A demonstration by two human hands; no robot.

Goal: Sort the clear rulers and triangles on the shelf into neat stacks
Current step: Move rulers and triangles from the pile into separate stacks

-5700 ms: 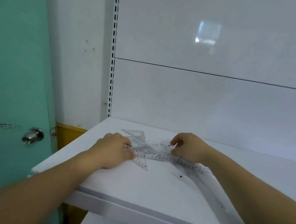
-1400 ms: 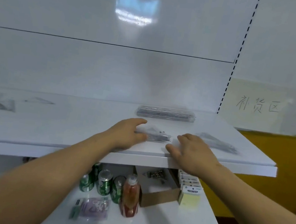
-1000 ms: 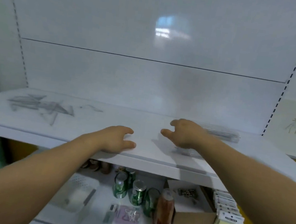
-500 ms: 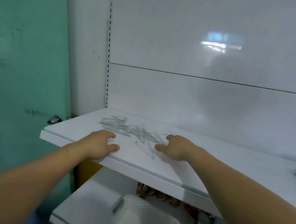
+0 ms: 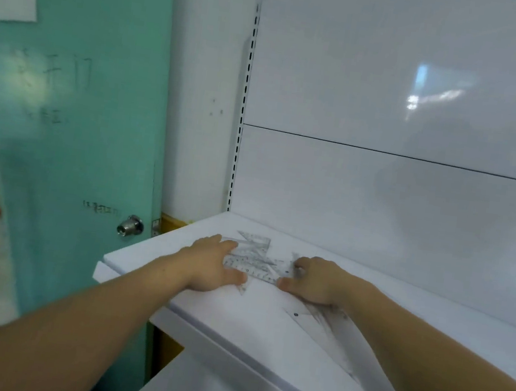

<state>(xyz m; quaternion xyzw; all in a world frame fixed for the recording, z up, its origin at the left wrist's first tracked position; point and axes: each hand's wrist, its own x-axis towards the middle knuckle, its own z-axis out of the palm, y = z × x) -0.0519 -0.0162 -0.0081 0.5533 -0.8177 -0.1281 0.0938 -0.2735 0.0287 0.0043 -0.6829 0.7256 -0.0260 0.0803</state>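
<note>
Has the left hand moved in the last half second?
Yes. The left hand went forward from the front edge of the white shelf onto the pile of clear plastic rulers and triangles.

Bare left grip (image 5: 215,266) and right grip (image 5: 316,281), bare forearms (image 5: 104,306).

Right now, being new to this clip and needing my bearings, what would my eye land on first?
Two bare hands, the left hand and the right hand, rest on a jumbled pile of clear rulers and triangles at the left end of the white shelf. Beside it stands a teal door with a metal knob.
</note>
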